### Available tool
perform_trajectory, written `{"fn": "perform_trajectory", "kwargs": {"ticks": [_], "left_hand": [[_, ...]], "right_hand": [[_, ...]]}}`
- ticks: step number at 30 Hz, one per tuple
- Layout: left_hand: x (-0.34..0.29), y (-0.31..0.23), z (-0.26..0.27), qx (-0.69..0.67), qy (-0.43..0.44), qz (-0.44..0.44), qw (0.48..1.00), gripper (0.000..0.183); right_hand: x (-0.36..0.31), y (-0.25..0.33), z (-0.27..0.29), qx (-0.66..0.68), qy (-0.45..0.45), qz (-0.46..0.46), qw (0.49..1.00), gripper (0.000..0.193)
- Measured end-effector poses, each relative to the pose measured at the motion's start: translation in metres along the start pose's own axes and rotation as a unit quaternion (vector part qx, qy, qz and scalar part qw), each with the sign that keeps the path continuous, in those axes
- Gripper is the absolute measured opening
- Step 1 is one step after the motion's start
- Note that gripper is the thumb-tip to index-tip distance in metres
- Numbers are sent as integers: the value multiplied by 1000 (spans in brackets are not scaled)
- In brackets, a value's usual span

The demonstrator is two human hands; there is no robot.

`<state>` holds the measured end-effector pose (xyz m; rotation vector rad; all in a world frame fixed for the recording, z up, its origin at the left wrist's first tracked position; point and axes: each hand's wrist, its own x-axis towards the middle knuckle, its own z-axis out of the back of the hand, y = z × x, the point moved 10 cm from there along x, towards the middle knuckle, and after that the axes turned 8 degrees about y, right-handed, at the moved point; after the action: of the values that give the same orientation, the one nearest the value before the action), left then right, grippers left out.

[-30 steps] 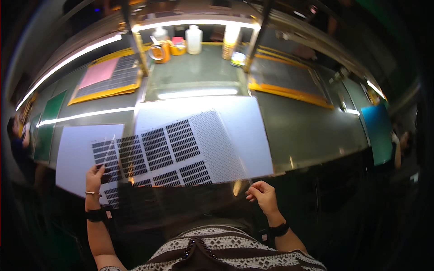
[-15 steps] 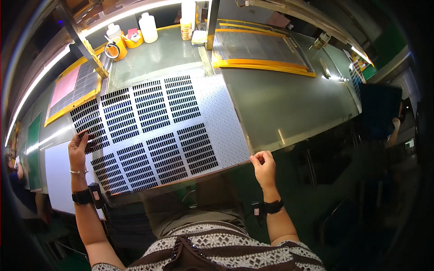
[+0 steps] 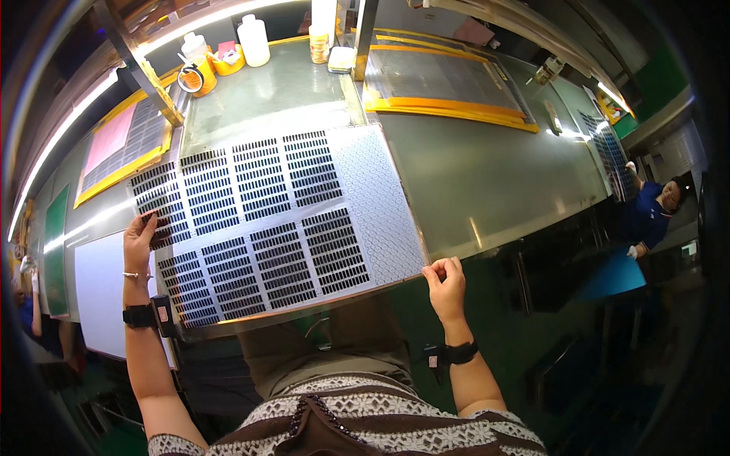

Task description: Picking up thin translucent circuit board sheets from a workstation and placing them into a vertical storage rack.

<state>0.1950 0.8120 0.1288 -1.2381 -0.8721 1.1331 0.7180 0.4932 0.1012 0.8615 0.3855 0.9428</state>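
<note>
Clear sheet, one: eight blocks of short black bars, a fine repeating pattern along its right part; stretched between the left and right fingers, over the surface.

Left fingers: pinched closed on the sheet's left edge.

Right fingers: pinched closed at its near right corner.

White board: just left of the left fingers, extending nearer the body.

Orange-edged panel, carrying pink paper: beyond the left fingers.

Orange-edged panels, stacked: well beyond the right fingers.

White bottles, two, beside orange tape rolls: far beyond the left fingers, toward the right.

Green board: well left of the left fingers.

Co-worker, white gloves: well right of the right fingers, one glove on a blue sheet.
</note>
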Motion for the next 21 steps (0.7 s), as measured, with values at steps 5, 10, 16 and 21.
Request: {"fn": "perform_trajectory", "kwargs": {"ticks": [5, 10, 16, 21], "left_hand": [[24, 28, -21, -20, 61, 146, 987, 35], [85, 82, 23, 167, -131, 42, 976, 17], [82, 55, 14, 353, -198, 137, 904, 27], [84, 33, -11, 458, -131, 0, 879, 27]], "right_hand": [[1, 5, -7, -38, 9, 26, 999, 15], [-4, -12, -8, -57, 16, 31, 998, 18], [-8, -19, -13, -62, 39, -19, 997, 18], [-8, 30, -3, -121, 28, 90, 988, 23]]}}
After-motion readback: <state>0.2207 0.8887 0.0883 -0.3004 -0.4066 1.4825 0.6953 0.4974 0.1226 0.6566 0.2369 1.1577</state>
